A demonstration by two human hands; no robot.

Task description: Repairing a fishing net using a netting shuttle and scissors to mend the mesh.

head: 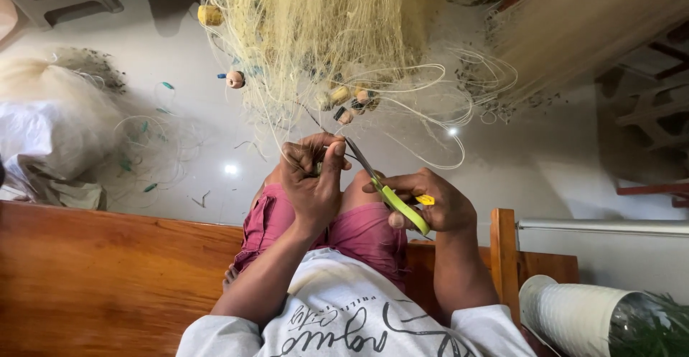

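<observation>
Head view shows you seated on a long brown wooden bench point(108, 278), and everything else is placed from it: beyond its front edge spreads the pale glossy floor point(545, 163), and hanging over that floor, straight ahead of your knees, is the big pale-yellow monofilament fishing net point(323, 27), with small round tan floats point(235, 78) caught in its lower folds. Off the bench's left end lies a heaped white bundle of netting on a sack point(50, 127); at its right end stands a white ribbed plastic spool point(574, 317). Above your lap, your left hand point(312, 177) is the nearer one to the net: its fingers are pinched together on a few thin strands at the net's lowest edge, pulling them down towards you. Your right hand point(438, 203) sits lower and further right, fingers curled shut around the handles of the yellow-green-handled steel scissors point(387, 192). The scissors' long axis runs diagonally, handles near your right knee, blades pointing up and left to the pinched strands just beside your left fingertips point(337, 149). Whether the blades stand apart or shut you cannot tell; they look thin and nearly together.
</observation>
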